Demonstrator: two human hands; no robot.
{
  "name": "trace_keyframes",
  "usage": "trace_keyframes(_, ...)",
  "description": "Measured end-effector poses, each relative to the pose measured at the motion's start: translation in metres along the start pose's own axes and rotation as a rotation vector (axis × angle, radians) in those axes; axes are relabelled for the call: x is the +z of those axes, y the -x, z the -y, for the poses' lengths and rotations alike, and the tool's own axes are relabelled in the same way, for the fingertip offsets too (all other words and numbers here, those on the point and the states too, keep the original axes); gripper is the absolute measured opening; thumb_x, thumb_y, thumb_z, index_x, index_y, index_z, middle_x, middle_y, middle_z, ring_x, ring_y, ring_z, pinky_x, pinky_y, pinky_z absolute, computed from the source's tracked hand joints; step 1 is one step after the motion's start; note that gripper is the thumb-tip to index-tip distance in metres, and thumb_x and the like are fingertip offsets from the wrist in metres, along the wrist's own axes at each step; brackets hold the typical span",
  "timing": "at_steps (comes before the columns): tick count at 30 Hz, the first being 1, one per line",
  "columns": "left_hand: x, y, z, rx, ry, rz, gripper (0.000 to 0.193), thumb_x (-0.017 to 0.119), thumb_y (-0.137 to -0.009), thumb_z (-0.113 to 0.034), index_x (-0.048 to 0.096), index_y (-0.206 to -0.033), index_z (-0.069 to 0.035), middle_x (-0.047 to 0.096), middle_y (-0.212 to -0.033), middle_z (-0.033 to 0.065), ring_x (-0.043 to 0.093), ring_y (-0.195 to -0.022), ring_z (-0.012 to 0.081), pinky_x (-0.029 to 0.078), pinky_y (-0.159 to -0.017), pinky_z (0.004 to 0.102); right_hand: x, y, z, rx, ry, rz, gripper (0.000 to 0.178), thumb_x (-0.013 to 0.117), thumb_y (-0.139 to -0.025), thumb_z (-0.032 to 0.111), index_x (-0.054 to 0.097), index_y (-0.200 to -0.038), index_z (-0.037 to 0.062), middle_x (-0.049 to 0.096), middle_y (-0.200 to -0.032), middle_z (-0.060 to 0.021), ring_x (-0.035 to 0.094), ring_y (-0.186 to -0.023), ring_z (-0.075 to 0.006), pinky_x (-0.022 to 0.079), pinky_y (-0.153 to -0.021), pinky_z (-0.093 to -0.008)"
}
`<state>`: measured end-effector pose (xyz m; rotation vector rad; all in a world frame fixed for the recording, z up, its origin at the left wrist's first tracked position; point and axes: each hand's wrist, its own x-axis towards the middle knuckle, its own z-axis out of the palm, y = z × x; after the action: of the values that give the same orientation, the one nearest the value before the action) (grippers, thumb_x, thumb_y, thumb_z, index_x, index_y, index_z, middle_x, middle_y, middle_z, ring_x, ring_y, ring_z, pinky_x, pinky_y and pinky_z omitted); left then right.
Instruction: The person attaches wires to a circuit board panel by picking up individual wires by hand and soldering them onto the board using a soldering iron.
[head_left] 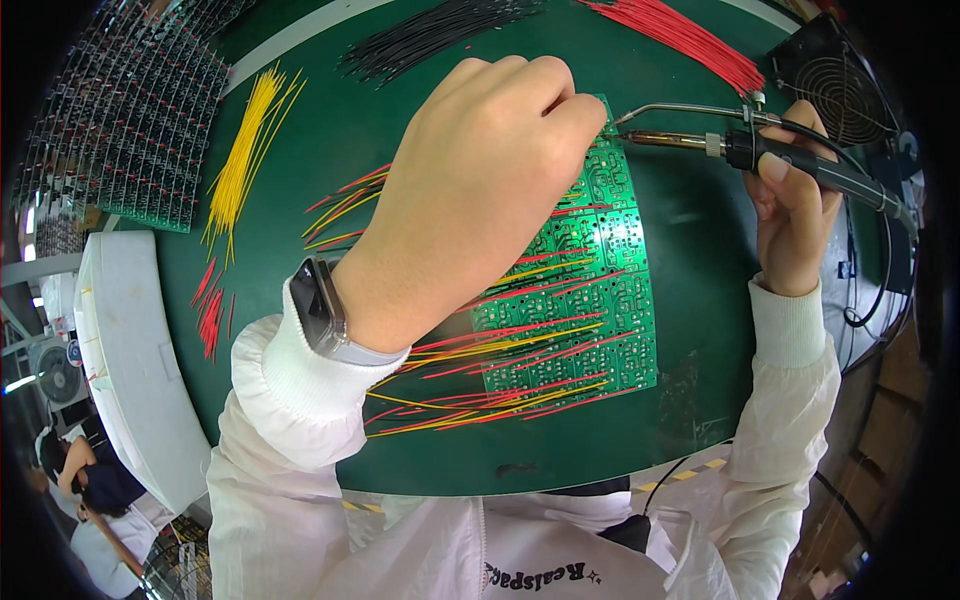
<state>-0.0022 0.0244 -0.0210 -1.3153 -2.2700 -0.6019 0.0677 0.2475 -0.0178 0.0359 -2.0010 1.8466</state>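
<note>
My right hand (795, 190) grips a soldering iron (800, 165) with a black handle and a thin metal tube running along its top. The iron's tip meets the upper edge of a green circuit board panel (625, 290). Right beside that tip, my left hand (510, 130) is closed with its fingers pinched; what they hold is hidden behind the hand. Red and yellow wires (510, 335) stick out leftward from the panel in rows. My left hand and forearm cover the panel's upper left part.
A yellow wire bundle (245, 155) and short red wires (209, 315) lie left. Black wires (440, 38) and red wires (685, 42) lie at the back. A fan grille (835, 95) stands far right, stacked boards (125, 120) far left, a white foam box (135, 350) below them. Another person (100, 500) sits lower left.
</note>
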Motion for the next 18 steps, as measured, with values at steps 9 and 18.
trace_keyframes(9,-0.0003,-0.0004,0.0000,-0.001,0.009,-0.002,0.012,0.066,-0.068,-0.003,0.061,-0.079,-0.005,0.056,-0.077,0.0043,0.053,-0.069,0.0229,0.044,-0.064,0.0315,-0.0026,-0.0004,-0.0012,-0.001,-0.057,-0.013,0.016,0.056,-0.069,0.010,0.051,-0.079,-0.0010,0.041,-0.058,0.0006,0.033,-0.046,-0.0045,0.025,-0.042,-0.0181)
trace_keyframes(18,-0.0027,-0.0006,0.0007,-0.012,0.007,0.012,0.011,0.066,-0.069,-0.004,0.061,-0.079,-0.004,0.056,-0.077,0.0048,0.053,-0.069,0.0233,0.043,-0.064,0.0312,-0.0024,-0.0026,0.0007,-0.027,-0.096,-0.063,0.015,0.054,-0.070,0.010,0.050,-0.078,-0.0010,0.039,-0.057,-0.0001,0.031,-0.046,-0.0050,0.023,-0.041,-0.0183)
